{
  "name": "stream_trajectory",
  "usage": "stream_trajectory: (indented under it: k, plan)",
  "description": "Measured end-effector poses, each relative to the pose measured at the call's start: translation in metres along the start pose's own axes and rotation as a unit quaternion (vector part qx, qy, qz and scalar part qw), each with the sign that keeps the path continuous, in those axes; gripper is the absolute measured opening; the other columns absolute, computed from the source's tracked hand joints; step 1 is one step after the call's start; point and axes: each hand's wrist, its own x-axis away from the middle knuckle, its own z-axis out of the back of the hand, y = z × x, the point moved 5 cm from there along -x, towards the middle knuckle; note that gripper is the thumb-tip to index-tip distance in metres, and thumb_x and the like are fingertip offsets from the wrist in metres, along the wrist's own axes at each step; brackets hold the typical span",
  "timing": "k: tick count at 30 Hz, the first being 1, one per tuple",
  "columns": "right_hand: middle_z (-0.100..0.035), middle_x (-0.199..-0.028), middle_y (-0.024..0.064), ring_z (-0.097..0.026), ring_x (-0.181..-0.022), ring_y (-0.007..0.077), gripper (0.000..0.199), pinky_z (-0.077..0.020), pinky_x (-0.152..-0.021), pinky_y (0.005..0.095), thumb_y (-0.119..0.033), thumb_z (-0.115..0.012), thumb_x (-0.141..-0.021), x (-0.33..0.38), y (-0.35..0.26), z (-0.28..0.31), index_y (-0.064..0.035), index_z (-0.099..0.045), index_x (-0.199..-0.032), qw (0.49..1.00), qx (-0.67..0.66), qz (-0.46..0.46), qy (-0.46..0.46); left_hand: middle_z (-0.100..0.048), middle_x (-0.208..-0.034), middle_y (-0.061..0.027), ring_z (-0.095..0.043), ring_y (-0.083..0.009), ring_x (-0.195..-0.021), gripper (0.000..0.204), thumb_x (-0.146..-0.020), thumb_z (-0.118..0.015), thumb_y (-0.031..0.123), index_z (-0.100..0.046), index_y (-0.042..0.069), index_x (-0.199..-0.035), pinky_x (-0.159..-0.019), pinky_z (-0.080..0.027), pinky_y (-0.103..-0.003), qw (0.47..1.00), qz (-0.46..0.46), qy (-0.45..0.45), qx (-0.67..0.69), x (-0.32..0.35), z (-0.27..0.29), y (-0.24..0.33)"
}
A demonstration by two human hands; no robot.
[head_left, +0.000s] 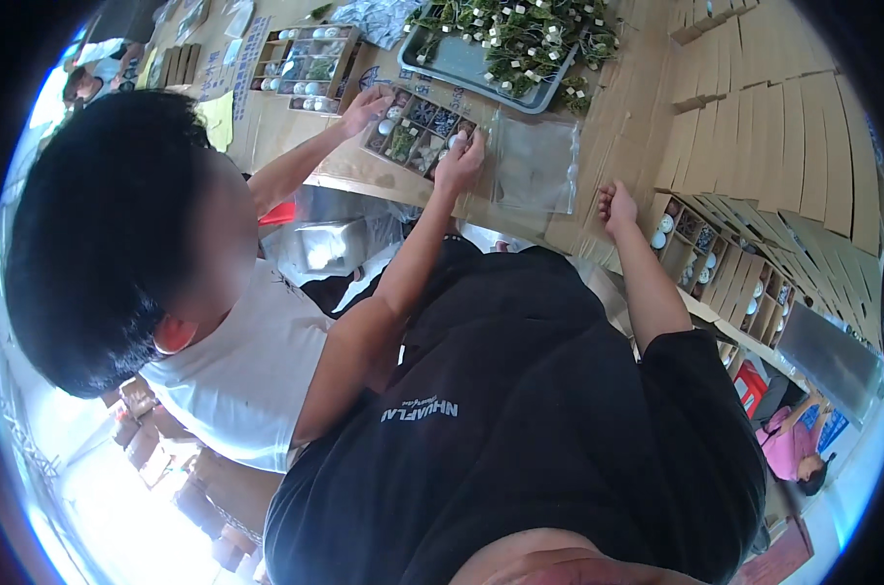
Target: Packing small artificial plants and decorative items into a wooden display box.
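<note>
My right hand [617,208] rests in a loose fist at the table's front edge, and nothing shows in its curled fingers. Just left of it lies a flat clear plastic bag [537,164]. My left hand is out of sight. At my left, a co-worker in a white shirt grips a compartmented box [422,132] with both hands, the left hand [367,109] at one end and the right hand [460,163] at the other. White balls, green moss and dark bits fill its compartments.
Behind the bag stands a grey-blue tray [476,83] heaped with green sprigs bearing pale tags. Another filled box [306,66] sits at the far left. Stacked cardboard dividers [773,146] rise on the right, above more filled boxes [691,239]. Someone in pink [791,444] is farther off.
</note>
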Motion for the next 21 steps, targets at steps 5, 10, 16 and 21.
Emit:
stream_trajectory:
  k: [5, 10, 16, 21]
  plan:
    - [-0.049, -0.058, -0.0055, -0.042, -0.046, 0.009, 0.04, -0.0313, -0.041, 0.0237, -0.046, -0.047, -0.093, -0.007, 0.006, 0.01, -0.0131, -0.065, -0.08, 1.0, -0.013, -0.004, 0.006, -0.058, -0.094, -0.0067, -0.056, -0.018, -0.088, 0.042, -0.094, -0.056, 0.037, -0.056, 0.007, -0.124, -0.076, -0.046, -0.027, 0.997, 0.037, 0.021, 0.058, -0.009, 0.007, -0.016]
    - [-0.051, -0.058, -0.0054, -0.043, -0.047, 0.0089, 0.04, -0.0313, -0.041, 0.0238, -0.047, -0.048, -0.092, -0.009, 0.007, 0.008, -0.0133, -0.066, -0.08, 1.0, -0.008, -0.003, 0.011, -0.06, -0.111, -0.0092, -0.055, -0.023, -0.109, 0.042, -0.094, -0.056, 0.035, -0.056, 0.004, -0.122, -0.093, -0.043, -0.03, 0.992, 0.061, 0.019, 0.113, -0.005, 0.003, -0.023]
    - [-0.052, -0.058, -0.0051, -0.043, -0.046, 0.0089, 0.041, -0.031, -0.04, 0.0239, -0.048, -0.047, -0.092, -0.008, 0.007, 0.009, -0.013, -0.065, -0.079, 1.0, -0.012, 0.001, 0.003, -0.056, -0.124, -0.0145, -0.043, -0.0315, -0.126, 0.037, -0.091, -0.05, 0.024, -0.059, -0.003, -0.114, -0.107, -0.037, -0.037, 0.922, 0.083, 0.057, 0.375, 0.003, 0.01, -0.036]
    - [-0.051, -0.058, -0.0051, -0.042, -0.045, 0.0086, 0.041, -0.0307, -0.04, 0.0237, -0.048, -0.047, -0.092, -0.009, 0.004, 0.007, -0.013, -0.064, -0.079, 1.0, -0.01, -0.002, -0.001, -0.056, -0.123, -0.015, -0.041, -0.0308, -0.127, 0.038, -0.087, -0.049, 0.023, -0.06, -0.004, -0.111, -0.107, -0.036, -0.037, 0.906, 0.081, 0.036, 0.414, 0.006, 0.001, -0.033]
